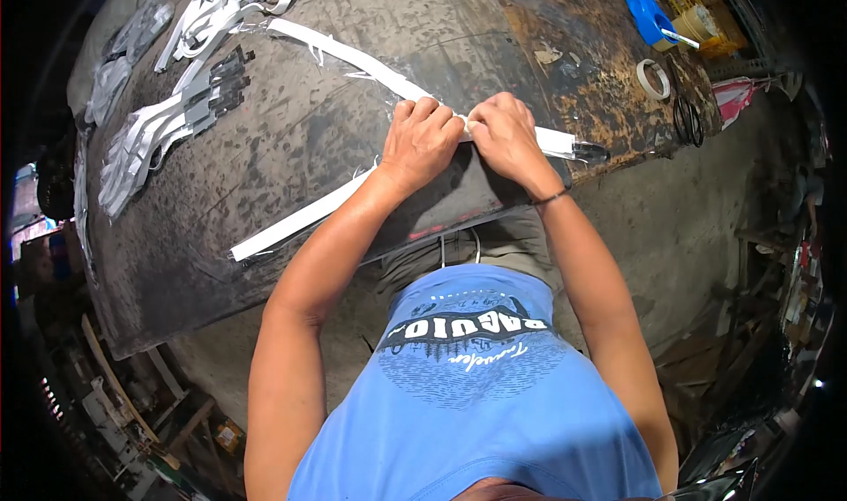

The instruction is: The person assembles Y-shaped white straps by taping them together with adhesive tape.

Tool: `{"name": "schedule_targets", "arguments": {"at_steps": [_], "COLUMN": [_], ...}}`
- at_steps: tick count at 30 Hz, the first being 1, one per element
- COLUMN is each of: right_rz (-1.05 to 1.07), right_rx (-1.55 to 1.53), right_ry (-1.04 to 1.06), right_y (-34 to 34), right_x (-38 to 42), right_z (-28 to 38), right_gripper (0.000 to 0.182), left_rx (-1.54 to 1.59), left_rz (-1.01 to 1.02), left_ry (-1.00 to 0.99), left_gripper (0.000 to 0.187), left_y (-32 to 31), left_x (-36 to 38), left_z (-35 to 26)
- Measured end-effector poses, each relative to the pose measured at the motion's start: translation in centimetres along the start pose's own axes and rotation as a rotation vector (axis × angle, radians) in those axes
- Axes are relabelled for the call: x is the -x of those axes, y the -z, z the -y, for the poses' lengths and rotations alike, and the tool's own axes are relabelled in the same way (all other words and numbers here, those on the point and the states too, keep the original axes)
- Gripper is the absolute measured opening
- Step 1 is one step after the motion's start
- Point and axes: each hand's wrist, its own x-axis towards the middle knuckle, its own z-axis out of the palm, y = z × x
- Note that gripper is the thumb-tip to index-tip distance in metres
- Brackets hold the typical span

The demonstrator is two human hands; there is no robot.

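Left grip [425,138] and right grip [505,136] clamp a white strip [360,58]; scuffed, stained table [291,135] beneath; grey floor [697,201] alongside.

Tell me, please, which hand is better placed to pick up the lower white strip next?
Probably the left hand: the lower strip lies nearer it, farther from the right hand. Both grip the upper strip.

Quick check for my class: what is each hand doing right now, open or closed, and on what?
Left hand: closed, fingers curled on the white strip.
Right hand: closed on the strip, beside the left.
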Motion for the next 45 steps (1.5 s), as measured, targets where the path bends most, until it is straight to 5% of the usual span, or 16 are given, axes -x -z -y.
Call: {"name": "schedule_targets", "arguments": {"at_steps": [7,12,17,24,26,29,36,45], "right_rz": [-0.246,-0.193,0.07,0.078,-0.209,-0.26,-0.213,-0.117], "right_rx": [0.151,0.184,0.083,0.005,0.029,0.186,0.281,0.142], "right_ry": [0.368,0.36,0.007,0.046,0.133,0.26,0.325,0.126], "right_y": [0.1,-0.4,-1.0,0.1,0.2,-0.1,-0.9,-2.3], "right_x": [1.1,0.3,-0.9,0.2,1.6,2.4,1.7,1.1], "right_z": [0.6,0.1,-0.6,-0.8,-0.2,0.2,-0.7,-1.5], "right_gripper": [0.022,0.013,0.018,0.017,0.021,0.027,0.016,0.013], "left_rx": [0.046,0.03,-0.06,-0.031,0.023,0.087,0.151,-0.044], "left_rz": [0.019,0.024,-0.045,0.051,0.111,0.13,0.111,0.034], "left_ry": [-0.025,-0.01,-0.058,-0.117,-0.106,-0.064,-0.008,-0.23], "left_gripper": [0.009,0.011,0.016,0.01,0.007,0.005,0.01,0.015], "left_y": [0.2,0.2,0.2,0.2,0.6,0.4,0.0,0.2], "left_x": [-0.5,-0.2,-0.1,-0.3,-0.8,-1.1,-1.0,-0.8], "left_z": [0.4,0.3,-0.3,0.5,0.6,0.7,0.4,0.5]}}
